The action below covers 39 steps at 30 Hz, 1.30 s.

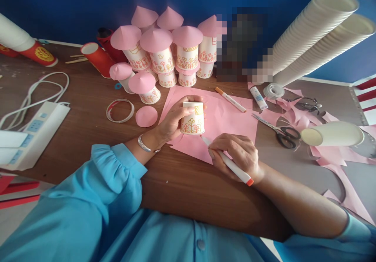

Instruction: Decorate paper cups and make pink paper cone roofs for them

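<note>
My left hand [173, 118] is wrapped round a white paper cup [192, 123], held upside down above a pink paper sheet [235, 127]. Orange flowers and a yellow window pattern are drawn on the cup's side. My right hand [235, 156] grips a white marker with a red end [233, 167]. The marker's tip is close to the lower rim of the cup; whether they touch I cannot tell. On the sheet lies a second marker with an orange end [230, 99]. A pink paper disc [146, 116] is left of my left hand.
Decorated cups with pink cone roofs [156, 40] stand at the back. To the right are scissors [279, 131], a glue stick [258, 97], a clear tape roll [273, 91], paper scraps and tall cup stacks [317, 27]. A tape ring [120, 110] and power strip [38, 136] lie left.
</note>
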Available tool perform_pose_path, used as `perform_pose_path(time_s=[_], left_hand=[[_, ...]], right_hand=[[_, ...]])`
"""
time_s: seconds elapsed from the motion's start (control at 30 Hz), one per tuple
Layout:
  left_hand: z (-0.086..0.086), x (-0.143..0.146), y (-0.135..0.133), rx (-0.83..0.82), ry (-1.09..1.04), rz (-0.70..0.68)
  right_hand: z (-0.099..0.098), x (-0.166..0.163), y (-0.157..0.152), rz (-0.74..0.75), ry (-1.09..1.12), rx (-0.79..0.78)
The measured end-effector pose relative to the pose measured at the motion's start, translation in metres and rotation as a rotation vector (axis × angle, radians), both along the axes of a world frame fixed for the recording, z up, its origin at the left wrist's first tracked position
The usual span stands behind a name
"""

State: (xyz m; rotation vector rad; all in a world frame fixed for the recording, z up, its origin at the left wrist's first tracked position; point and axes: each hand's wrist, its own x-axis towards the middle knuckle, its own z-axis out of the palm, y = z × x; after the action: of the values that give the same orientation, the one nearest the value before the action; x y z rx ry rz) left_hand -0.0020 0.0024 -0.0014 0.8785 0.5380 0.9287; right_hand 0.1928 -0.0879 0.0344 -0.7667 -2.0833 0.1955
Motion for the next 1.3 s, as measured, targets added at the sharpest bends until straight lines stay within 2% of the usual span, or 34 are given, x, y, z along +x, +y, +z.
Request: perform_pose_path(time_s=[0.33,0.57,1.3], left_hand=[[-0.001,0.0,0.0,0.013,0.016,0.003],[0.003,0.0,-0.002,-0.002,0.103,-0.034],[0.011,0.004,-0.006,0.094,0.128,-0.044]], right_hand=[[-0.001,0.0,0.0,0.005,0.0,-0.004],[0.001,0.0,0.0,0.0,-0.019,0.001],[-0.003,-0.003,0.001,0.003,-0.029,-0.051]])
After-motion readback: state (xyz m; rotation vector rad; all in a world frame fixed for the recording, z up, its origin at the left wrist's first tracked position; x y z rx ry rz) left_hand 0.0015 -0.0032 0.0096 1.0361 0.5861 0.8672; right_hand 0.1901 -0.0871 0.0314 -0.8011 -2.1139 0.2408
